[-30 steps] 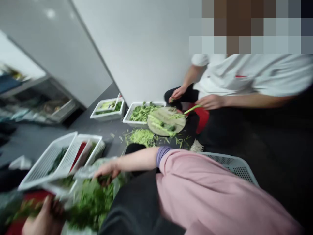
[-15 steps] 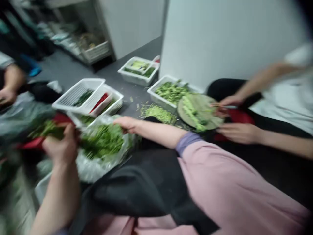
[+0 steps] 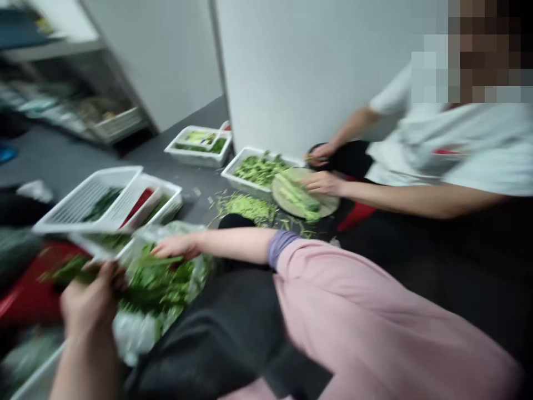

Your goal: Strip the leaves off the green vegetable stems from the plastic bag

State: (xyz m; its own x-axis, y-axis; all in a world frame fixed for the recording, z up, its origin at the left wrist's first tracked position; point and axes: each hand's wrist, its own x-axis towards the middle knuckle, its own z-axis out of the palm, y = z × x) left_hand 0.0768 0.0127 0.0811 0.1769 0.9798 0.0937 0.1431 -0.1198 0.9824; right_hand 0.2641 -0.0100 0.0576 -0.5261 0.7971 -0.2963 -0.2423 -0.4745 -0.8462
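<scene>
Left hand (image 3: pixel 88 297) blurred, fingers curled around a leafy green bunch (image 3: pixel 69 270), thumb on the upper side; leaves stick out past the hand to the left, over a red surface (image 3: pixel 37 283). Bunch sits between thumb and curled fingers.

Right hand (image 3: pixel 180 247) reaches over an open clear plastic bag (image 3: pixel 134 333) packed with loose leafy greens (image 3: pixel 166 286). Its fingers point left, stretched out, with a green stem (image 3: pixel 166 259) right under them, touching or nearly; can't tell if they pinch it. Loose greens lie below the right hand and to the right of the left hand.

Just beyond the bag: white slotted basket (image 3: pixel 62 208), dark greens inside. Farther off, a round cutting board (image 3: pixel 287 206) with pale green stalks (image 3: pixel 295 191); a co-worker's hand (image 3: pixel 323 183) rests at them, the other hand (image 3: pixel 321 154) past the board, too small to read. White tray (image 3: pixel 241 183) of cut greens beside the board, shredded trimmings (image 3: pixel 250 207) on the floor.
</scene>
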